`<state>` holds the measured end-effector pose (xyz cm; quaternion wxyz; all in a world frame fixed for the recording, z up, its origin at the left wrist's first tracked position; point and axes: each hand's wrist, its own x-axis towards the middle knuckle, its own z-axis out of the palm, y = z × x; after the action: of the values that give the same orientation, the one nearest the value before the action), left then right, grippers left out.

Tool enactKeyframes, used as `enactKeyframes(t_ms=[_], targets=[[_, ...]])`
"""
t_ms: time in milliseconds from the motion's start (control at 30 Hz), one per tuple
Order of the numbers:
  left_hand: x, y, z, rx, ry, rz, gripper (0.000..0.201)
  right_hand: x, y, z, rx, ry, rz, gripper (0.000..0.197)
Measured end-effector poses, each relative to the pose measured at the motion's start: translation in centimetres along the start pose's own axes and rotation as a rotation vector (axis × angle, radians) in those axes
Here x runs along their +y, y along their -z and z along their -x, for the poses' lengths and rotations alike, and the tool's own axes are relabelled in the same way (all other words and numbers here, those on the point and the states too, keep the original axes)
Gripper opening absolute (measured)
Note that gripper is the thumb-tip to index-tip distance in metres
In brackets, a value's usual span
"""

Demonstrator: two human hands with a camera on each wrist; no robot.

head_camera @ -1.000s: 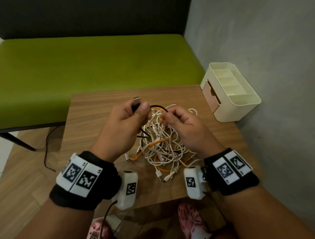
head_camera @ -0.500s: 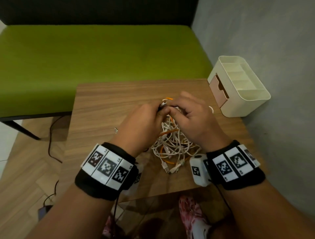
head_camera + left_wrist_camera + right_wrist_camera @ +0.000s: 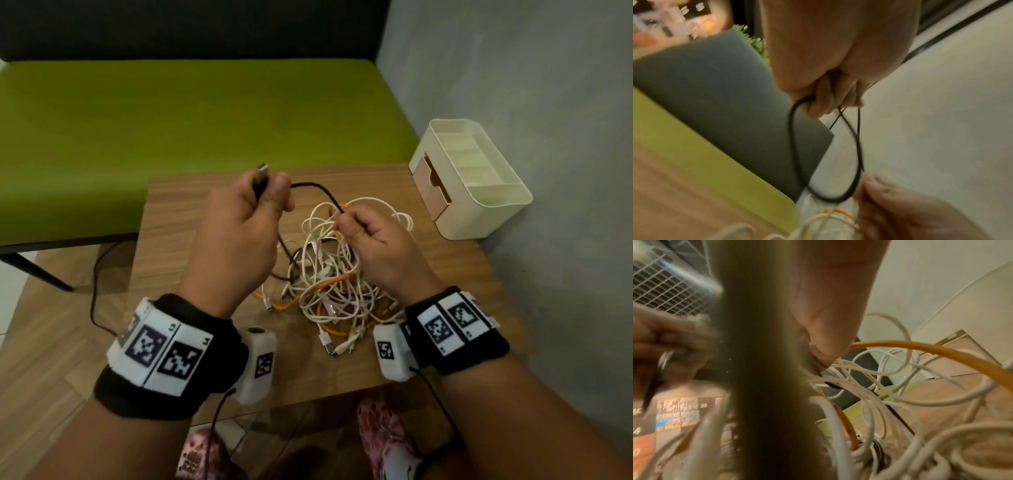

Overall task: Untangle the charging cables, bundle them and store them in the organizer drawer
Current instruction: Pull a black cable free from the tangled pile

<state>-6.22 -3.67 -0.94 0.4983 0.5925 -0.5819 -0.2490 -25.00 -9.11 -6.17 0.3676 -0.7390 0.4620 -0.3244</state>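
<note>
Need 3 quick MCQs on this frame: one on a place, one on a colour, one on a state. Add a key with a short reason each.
1. Where does the organizer stand?
A. on the green bench
B. at the table's far right corner, by the wall
C. on the floor

2. What colour is the cable strung between the two hands?
A. black
B. white
C. orange

3. What state is the organizer's drawer in?
A. pulled right out
C. shut
B. missing

Key: 1 B, it sits on the table beside the grey wall. 2 A, the left hand pinches its plug end and the right hand holds it further along. 3 C, the pink front lies flush with the case.
</note>
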Motion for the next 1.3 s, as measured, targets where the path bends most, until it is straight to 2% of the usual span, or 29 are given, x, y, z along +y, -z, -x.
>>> enactKeyframes(t_ms=[100, 200, 300, 367, 467, 533, 600, 767, 867, 933, 1000, 1133, 1200, 1300], targets=[[-2.2, 0.5, -0.3, -0.099, 0.084, -0.387, 0.026, 0.4, 0.6, -0.3, 0.113, 0.063, 0.01, 0.019], [-2.4, 0.1, 0.2, -0.07, -0.003, -0.667, 0.029, 0.7, 0.5, -0.6, 0.05, 0.171, 0.176, 0.019], [-0.8, -1.2, 0.7, -0.045, -0.176, -0.508, 0.044, 1.3, -0.3, -1.0, 0.001, 0.261, 0.299, 0.018], [-0.7, -2.1, 0.9, -0.115, -0.244, -0.456, 0.04, 1.1, -0.5, -1.1, 0.012, 0.323, 0.302, 0.017], [-1.7, -2.7, 0.7, -0.238, -0.166, -0.482, 0.026, -0.1, -0.4, -0.9, 0.049, 0.382, 0.269, 0.016], [-1.8, -2.4, 0.3, -0.275, -0.088, -0.467, 0.026, -1.1, -0.2, -0.6, 0.061, 0.407, 0.246, 0.015], [-1.4, -2.1, 0.0, -0.267, -0.048, -0.385, 0.027, -2.0, 0.0, -0.4, 0.073, 0.408, 0.213, 0.016], [0.4, -2.0, 0.3, -0.186, -0.074, 0.032, 0.028, -2.1, 0.5, -0.4, 0.057, 0.365, 0.179, 0.027], [1.4, -0.9, 0.1, -0.13, 0.01, 0.47, 0.025, 0.6, 0.3, -1.0, -0.015, 0.248, 0.294, 0.027], [1.7, 0.1, -0.1, -0.125, 0.036, 0.625, 0.024, 2.5, 0.6, -1.4, -0.051, 0.139, 0.367, 0.023], [1.0, 0.9, -0.3, -0.116, 0.04, 0.519, 0.029, 3.4, 1.2, -1.5, -0.023, 0.092, 0.376, 0.02], [-1.3, 1.4, -0.7, -0.043, 0.038, 0.003, 0.033, 1.6, 2.0, -1.2, 0.1, 0.096, 0.203, 0.014], [-2.3, 1.6, -1.0, -0.014, 0.117, -0.184, 0.032, 0.7, 2.0, -1.0, 0.115, 0.037, 0.009, 0.016], [-3.8, 1.7, -1.0, -0.126, 0.254, -0.477, 0.029, 0.2, 1.9, -0.9, 0.063, 0.032, -0.081, 0.013]])
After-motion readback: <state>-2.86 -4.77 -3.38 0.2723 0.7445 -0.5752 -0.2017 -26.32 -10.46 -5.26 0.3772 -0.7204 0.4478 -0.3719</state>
